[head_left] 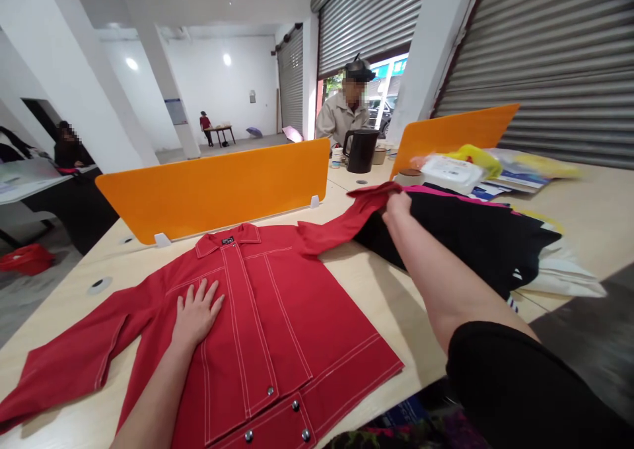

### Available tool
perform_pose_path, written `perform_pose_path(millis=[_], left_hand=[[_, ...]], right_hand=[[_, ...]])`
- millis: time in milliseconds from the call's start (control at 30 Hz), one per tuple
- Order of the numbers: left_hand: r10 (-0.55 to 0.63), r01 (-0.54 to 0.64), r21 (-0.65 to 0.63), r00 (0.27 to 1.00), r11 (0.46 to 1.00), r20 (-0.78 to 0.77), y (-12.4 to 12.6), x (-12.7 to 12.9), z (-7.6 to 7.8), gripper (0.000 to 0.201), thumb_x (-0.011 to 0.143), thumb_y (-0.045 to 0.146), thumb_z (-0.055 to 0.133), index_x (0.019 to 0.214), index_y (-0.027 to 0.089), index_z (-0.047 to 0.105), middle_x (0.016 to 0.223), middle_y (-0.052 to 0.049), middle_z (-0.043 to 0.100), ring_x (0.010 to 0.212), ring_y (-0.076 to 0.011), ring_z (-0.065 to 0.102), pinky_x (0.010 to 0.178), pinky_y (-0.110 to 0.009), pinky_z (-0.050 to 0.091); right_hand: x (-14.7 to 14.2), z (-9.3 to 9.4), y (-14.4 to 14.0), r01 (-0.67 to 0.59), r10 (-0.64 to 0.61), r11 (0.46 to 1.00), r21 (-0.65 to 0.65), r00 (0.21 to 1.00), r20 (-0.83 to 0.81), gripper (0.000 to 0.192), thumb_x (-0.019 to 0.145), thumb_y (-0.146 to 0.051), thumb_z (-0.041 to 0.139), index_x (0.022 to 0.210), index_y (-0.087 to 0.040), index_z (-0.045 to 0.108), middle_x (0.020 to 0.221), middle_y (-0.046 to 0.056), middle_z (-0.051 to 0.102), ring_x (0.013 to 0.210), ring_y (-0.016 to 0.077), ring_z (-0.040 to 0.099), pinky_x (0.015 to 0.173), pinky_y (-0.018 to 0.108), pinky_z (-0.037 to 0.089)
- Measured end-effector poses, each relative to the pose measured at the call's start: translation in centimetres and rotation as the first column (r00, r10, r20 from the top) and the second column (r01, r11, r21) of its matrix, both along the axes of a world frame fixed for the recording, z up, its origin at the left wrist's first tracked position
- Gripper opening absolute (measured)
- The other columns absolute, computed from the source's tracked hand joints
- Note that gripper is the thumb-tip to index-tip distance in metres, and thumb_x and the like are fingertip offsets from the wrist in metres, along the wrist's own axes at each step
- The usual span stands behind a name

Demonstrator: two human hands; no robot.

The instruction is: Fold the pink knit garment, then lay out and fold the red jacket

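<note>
A red jacket with white stitching lies front up on the table, its collar toward the orange divider. My left hand rests flat on the chest panel, fingers spread. Off to the right, my right hand grips the end of one jacket sleeve, which is lifted and stretched out over a pile of dark clothes. The other sleeve trails to the lower left, bent on the tabletop. Metal snaps show near the jacket's hem.
Orange dividers stand along the table's far side. A black jug sits behind, near a person in a light jacket. A white plastic pack and yellow bags lie beyond the clothes. Red basin at left on the floor.
</note>
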State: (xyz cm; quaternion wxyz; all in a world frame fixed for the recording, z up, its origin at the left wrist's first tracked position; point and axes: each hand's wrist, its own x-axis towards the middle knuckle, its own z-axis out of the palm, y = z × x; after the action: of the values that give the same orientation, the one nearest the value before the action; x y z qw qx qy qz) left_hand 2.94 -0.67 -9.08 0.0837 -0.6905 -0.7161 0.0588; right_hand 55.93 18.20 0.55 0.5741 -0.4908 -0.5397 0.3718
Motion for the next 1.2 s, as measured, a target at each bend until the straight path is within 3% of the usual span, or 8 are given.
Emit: perform_pose_path(millis=[133, 233, 367, 467, 567, 733, 900, 1200], left_hand=[[0.009, -0.01, 0.02, 0.999, 1.0, 0.031, 0.0, 0.1, -0.1, 0.055, 0.094, 0.044, 0.026, 0.147, 0.029, 0.028, 0.157, -0.005, 0.021, 0.141, -0.0378, 0.018, 0.109, -0.058, 0.021], [0.019, -0.021, 0.04, 0.999, 0.999, 0.046, 0.0, 0.2, -0.1, 0.056, 0.094, 0.047, 0.026, 0.147, 0.029, 0.027, 0.156, -0.005, 0.023, 0.141, -0.0367, 0.02, 0.109, -0.058, 0.022], [0.022, -0.026, 0.048, 0.998, 0.999, 0.066, -0.2, 0.4, 0.0, 0.057, 0.094, 0.049, 0.025, 0.147, 0.029, 0.028, 0.156, -0.004, 0.023, 0.141, -0.0362, 0.02, 0.109, -0.057, 0.022], [0.016, -0.019, 0.047, 0.997, 0.999, 0.069, -0.4, 0.5, 0.2, 0.057, 0.094, 0.049, 0.024, 0.147, 0.029, 0.029, 0.156, -0.005, 0.023, 0.141, -0.0357, 0.02, 0.11, -0.057, 0.021], [0.028, -0.031, 0.042, 0.997, 0.999, 0.074, -0.6, 0.6, 0.5, 0.057, 0.094, 0.051, 0.025, 0.144, 0.027, 0.035, 0.152, -0.008, 0.034, 0.139, -0.0345, 0.027, 0.109, -0.055, 0.023], [0.038, -0.038, 0.007, 0.997, 0.999, 0.07, -0.7, 0.9, 1.0, 0.056, 0.094, 0.052, 0.023, 0.128, 0.019, 0.053, 0.122, -0.016, 0.062, 0.109, -0.0315, 0.057, 0.094, -0.049, 0.04], [0.01, -0.009, -0.02, 0.998, 1.0, 0.06, -0.8, 0.9, 1.3, 0.053, 0.094, 0.047, 0.023, 0.127, 0.019, 0.053, 0.118, -0.017, 0.062, 0.105, -0.032, 0.058, 0.088, -0.048, 0.042], [-0.07, 0.068, -0.072, 0.997, 0.995, -0.035, -0.2, -0.1, 0.6, 0.048, 0.092, 0.026, 0.028, 0.135, 0.029, 0.047, 0.127, -0.014, 0.057, 0.104, -0.033, 0.058, 0.084, -0.049, 0.043]], right_hand=[[0.6, 4.3, 0.6, 0.18, -0.175, 0.981, 0.074, 0.982, -0.071, 0.044, 0.06, -0.064, 0.063, 0.089, -0.031, 0.061, 0.092, 0.003, 0.072, 0.114, 0.0277, 0.055, 0.081, 0.041, 0.051], [-3.8, 6.6, 0.1, 0.228, -0.146, 0.949, 0.219, 0.93, -0.337, 0.037, 0.068, -0.06, 0.062, 0.091, -0.031, 0.057, 0.089, 0.002, 0.072, 0.112, 0.0229, 0.056, 0.082, 0.037, 0.052], [-15.5, 7.2, -1.7, -0.108, 0.252, 0.935, 0.338, 0.872, -0.42, 0.021, 0.082, -0.044, 0.056, 0.095, -0.027, 0.053, 0.09, -0.004, 0.071, 0.093, 0.0125, 0.063, 0.087, 0.03, 0.05], [-24.7, 5.2, -4.1, -0.31, 0.401, 0.902, 0.302, 0.861, -0.314, 0.029, 0.075, -0.045, 0.067, 0.088, -0.02, 0.06, 0.08, 0.002, 0.071, 0.084, 0.0186, 0.066, 0.081, 0.035, 0.053], [-29.9, 1.9, -6.5, -0.562, 0.545, 0.807, 0.179, 0.827, 0.139, 0.038, 0.071, -0.044, 0.072, 0.097, -0.018, 0.068, 0.101, 0.008, 0.071, 0.104, 0.0228, 0.063, 0.095, 0.038, 0.047], [-29.0, -4.1, -7.9, -0.262, 0.135, 0.964, 0.044, 0.625, 0.768, 0.048, 0.092, -0.049, 0.044, 0.13, -0.023, 0.056, 0.143, 0.01, 0.046, 0.137, 0.0271, 0.033, 0.111, 0.055, 0.018], [-26.4, -9.0, -8.4, -0.092, 0.153, 0.987, -0.132, 0.291, 0.944, 0.064, 0.093, -0.059, 0.028, 0.146, -0.023, 0.036, 0.154, 0.009, 0.026, 0.142, 0.0351, 0.015, 0.11, 0.061, 0.004], [-25.9, -9.5, -7.8, -0.094, 0.145, 0.988, -0.12, 0.326, 0.934, 0.067, 0.092, -0.062, 0.023, 0.146, -0.025, 0.035, 0.155, 0.006, 0.025, 0.142, 0.0334, 0.014, 0.112, 0.056, 0.001]])
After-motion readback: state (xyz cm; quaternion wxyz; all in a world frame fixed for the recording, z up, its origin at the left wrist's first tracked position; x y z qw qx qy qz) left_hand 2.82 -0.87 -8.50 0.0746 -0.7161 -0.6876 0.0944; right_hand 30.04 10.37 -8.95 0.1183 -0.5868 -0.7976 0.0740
